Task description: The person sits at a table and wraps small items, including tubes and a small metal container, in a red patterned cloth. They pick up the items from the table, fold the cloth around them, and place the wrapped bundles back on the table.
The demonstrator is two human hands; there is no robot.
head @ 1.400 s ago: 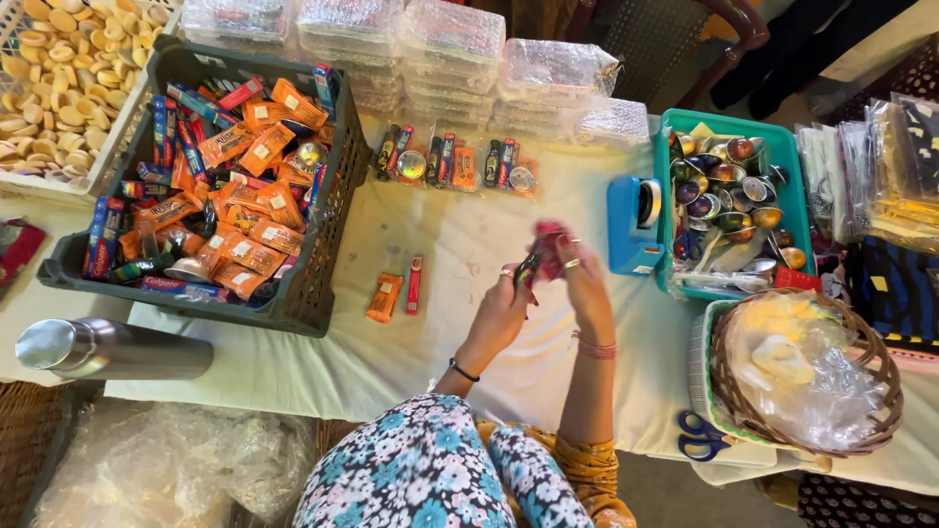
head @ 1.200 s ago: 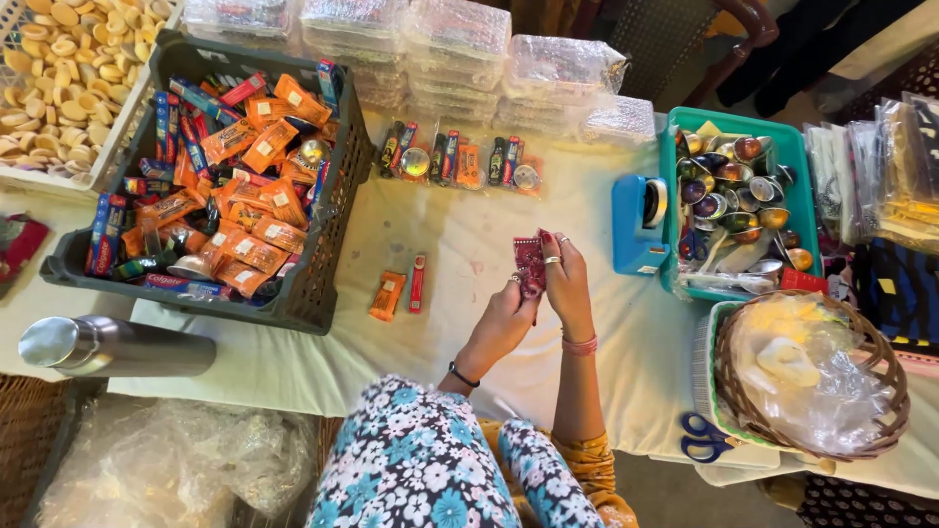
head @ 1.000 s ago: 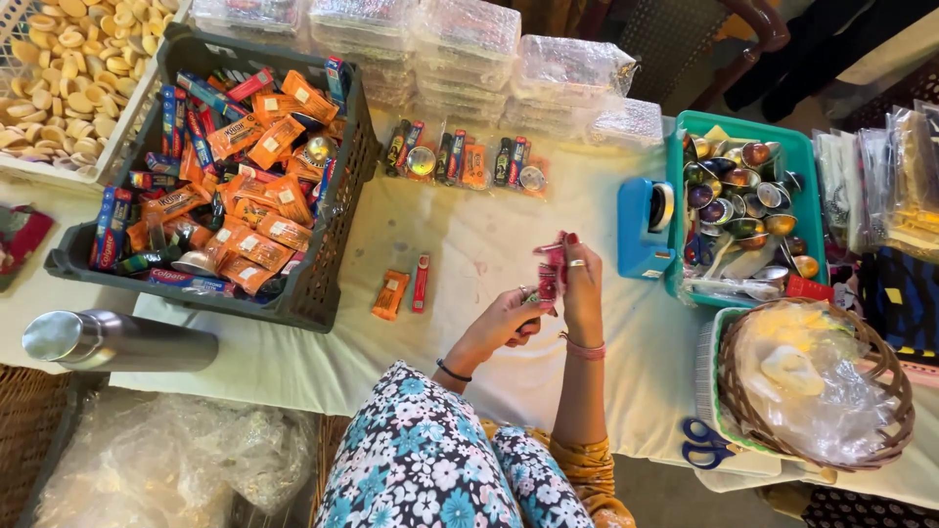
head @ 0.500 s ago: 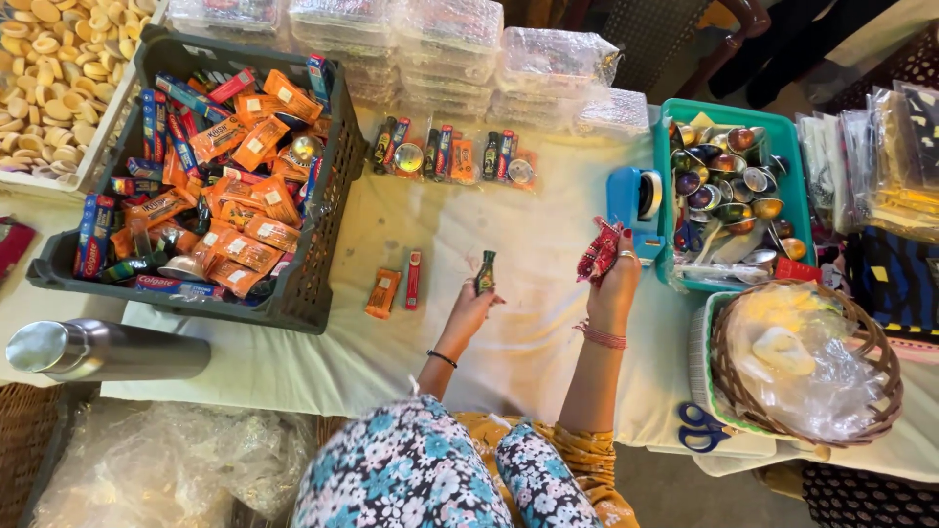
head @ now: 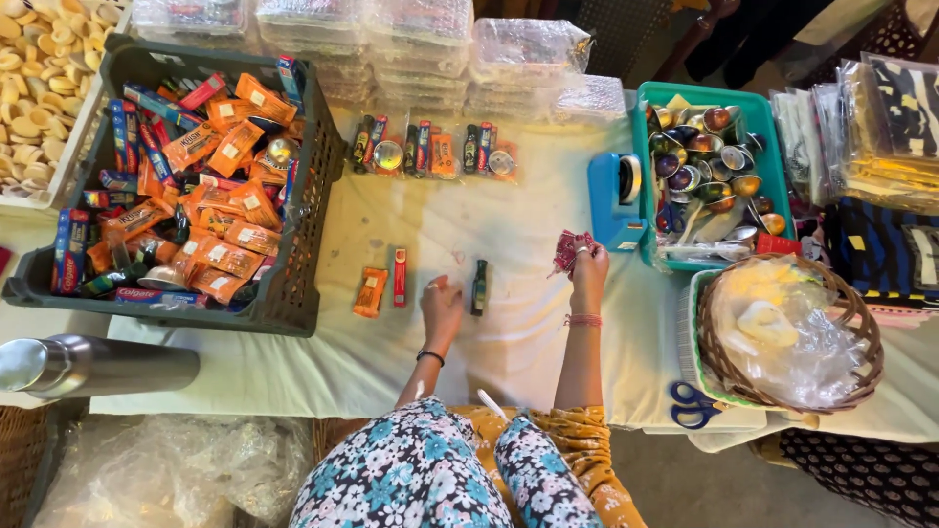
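The small dark bottle [head: 478, 286] stands upright on the white cloth of the bench [head: 293, 362], just at 3 o'clock of the left hand [head: 442, 306], which rests flat with fingers loose and holds nothing. To place such a narrow bottle well, it seems wise to let go only once the base sits level, since the cloth wrinkles here. The right hand [head: 587, 264] is clamped on a red patterned pouch [head: 568, 249], at 2 o'clock of the bottle. At 9 o'clock lie an orange packet [head: 371, 291] and a red tube [head: 399, 277]. Further out, a dark crate [head: 308, 264] of packets sits at 10 o'clock, a teal basket [head: 773, 166] at 2 o'clock, a wicker basket [head: 782, 391] at 4 o'clock, and a steel flask [head: 93, 364] at 8 o'clock.
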